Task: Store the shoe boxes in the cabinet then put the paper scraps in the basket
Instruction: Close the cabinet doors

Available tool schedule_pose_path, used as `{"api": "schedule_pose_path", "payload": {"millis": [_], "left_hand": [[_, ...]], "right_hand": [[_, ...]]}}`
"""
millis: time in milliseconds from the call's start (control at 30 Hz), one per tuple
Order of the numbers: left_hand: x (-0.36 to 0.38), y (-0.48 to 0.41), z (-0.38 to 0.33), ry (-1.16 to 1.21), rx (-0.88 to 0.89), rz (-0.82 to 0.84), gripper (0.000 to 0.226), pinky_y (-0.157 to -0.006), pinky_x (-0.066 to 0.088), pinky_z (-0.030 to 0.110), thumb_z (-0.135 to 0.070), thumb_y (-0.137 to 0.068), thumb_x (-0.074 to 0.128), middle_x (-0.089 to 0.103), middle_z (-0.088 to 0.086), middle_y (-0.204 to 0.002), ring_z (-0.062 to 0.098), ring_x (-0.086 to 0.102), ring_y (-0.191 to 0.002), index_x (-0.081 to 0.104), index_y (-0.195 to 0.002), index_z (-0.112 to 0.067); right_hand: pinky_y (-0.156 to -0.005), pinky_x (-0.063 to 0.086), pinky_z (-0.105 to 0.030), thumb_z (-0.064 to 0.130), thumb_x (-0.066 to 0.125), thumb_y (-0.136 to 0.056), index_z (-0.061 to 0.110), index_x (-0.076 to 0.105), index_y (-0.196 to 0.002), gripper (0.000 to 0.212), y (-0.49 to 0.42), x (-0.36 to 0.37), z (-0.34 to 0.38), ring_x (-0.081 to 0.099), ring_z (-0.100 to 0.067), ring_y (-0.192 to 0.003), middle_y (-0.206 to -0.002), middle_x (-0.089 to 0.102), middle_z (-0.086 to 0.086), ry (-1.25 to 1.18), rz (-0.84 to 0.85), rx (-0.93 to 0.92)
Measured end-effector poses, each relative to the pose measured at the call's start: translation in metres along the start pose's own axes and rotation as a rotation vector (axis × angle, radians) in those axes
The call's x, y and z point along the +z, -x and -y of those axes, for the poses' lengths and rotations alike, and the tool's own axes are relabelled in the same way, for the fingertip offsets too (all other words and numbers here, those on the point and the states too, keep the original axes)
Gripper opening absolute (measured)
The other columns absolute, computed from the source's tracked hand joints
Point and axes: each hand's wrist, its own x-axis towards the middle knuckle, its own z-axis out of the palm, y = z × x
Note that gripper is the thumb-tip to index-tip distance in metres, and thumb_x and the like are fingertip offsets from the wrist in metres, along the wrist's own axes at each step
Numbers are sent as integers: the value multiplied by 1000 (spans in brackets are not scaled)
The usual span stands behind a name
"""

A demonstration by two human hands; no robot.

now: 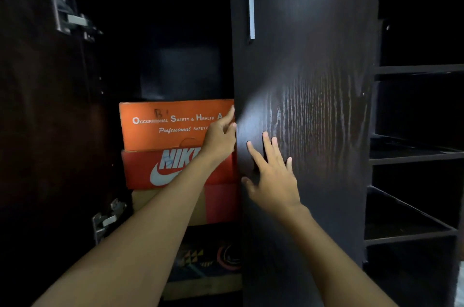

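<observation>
Dim light, dark wooden shelves (411, 156).

Stacked shoe boxes (160, 156) fill lower opening; space above looks open; cabinet door (313, 80) blocks right

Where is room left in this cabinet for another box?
Free: the dark gap above the orange box, left of the right-hand door. The open shelves right of that door look bare, though dim. Crowded: below, where the stack with the red Nike box nearly fills the width.
</observation>
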Motion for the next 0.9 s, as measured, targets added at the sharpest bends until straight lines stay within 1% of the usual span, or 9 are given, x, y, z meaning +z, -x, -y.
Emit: {"api": "schedule_pose_path", "payload": {"millis": [100, 233, 400, 533, 600, 667, 733, 800, 900], "left_hand": [[-23, 35, -10, -68, -52, 69, 45, -73, 55, 25, -15, -103, 43, 62, 4, -123, 16, 64, -101, 41, -146, -28], [-77, 103, -22, -120, -57, -23, 39, -87, 50, 31, -20, -97, 58, 62, -14, -89, 8, 64, -94, 56, -136, -27], [-152, 180, -81, -281, -34, -211, 22, -82, 49, 28, -13, -94, 62, 68, -6, -85, 8, 63, -82, 71, -113, -17], [-209, 225, -133, -777, 282, -619, 30, -100, 46, 29, -23, -93, 59, 65, 3, -115, 15, 60, -110, 68, -121, -17], [-224, 244, -145, -958, 268, -872, 45, -113, 31, 30, -28, -93, 59, 44, 12, -141, 24, 40, -134, 55, -136, -19], [-240, 255, -140, -855, 56, -991, 65, -117, 20, 30, -32, -92, 60, 24, 17, -153, 28, 25, -142, 33, -149, -20], [-261, 260, -125, -582, -197, -945, 79, -118, 27, 37, -45, -87, 60, 33, 15, -150, 28, 37, -137, 26, -153, -18], [-277, 266, -112, -422, -336, -834, 81, -109, 43, 42, -59, -77, 55, 56, 7, -137, 20, 54, -125, 41, -145, -19], [-280, 273, -106, -389, -332, -788, 49, -101, 51, 41, -43, -91, 56, 68, -2, -120, 14, 63, -114, 56, -134, -21]], "right_hand": [[-113, 30, -49, 47, 58, -90, 33, 20, -154, 76, 8, -29, 10, -3, -14, -152, -165, -5, 8, -84, 118, 70], [-103, 43, -43, 39, 54, -94, 32, 46, -141, 49, 33, -53, 45, 41, -17, -137, -152, 42, 7, -202, 136, -22], [-96, 50, -27, 27, 62, -89, 29, 70, -116, 28, 56, -54, 120, 65, -10, -108, -113, 71, 10, -671, 308, -123], [-71, 37, 4, 9, 62, -94, 16, 67, -118, 26, 77, -63, 187, 58, 18, -84, -104, 65, 5, -1052, 453, -169], [-71, 39, 3, 10, 61, -95, 18, 65, -120, 27, 85, -66, 209, 59, 16, -87, -106, 66, 6, -1144, 498, -165], [-75, 42, 0, 12, 63, -94, 20, 65, -120, 28, 92, -69, 227, 61, 10, -93, -110, 68, 5, -1196, 534, -182], [-81, 45, -5, 14, 64, -93, 24, 66, -119, 28, 99, -70, 239, 62, 10, -92, -112, 68, 5, -1220, 559, -204], [-90, 46, -12, 16, 65, -92, 26, 66, -118, 28, 103, -72, 245, 62, 8, -95, -113, 68, 7, -1233, 573, -225], [-99, 46, -20, 19, 65, -92, 30, 65, -117, 27, 104, -75, 242, 62, 5, -102, -115, 68, 9, -1228, 570, -248]]}}
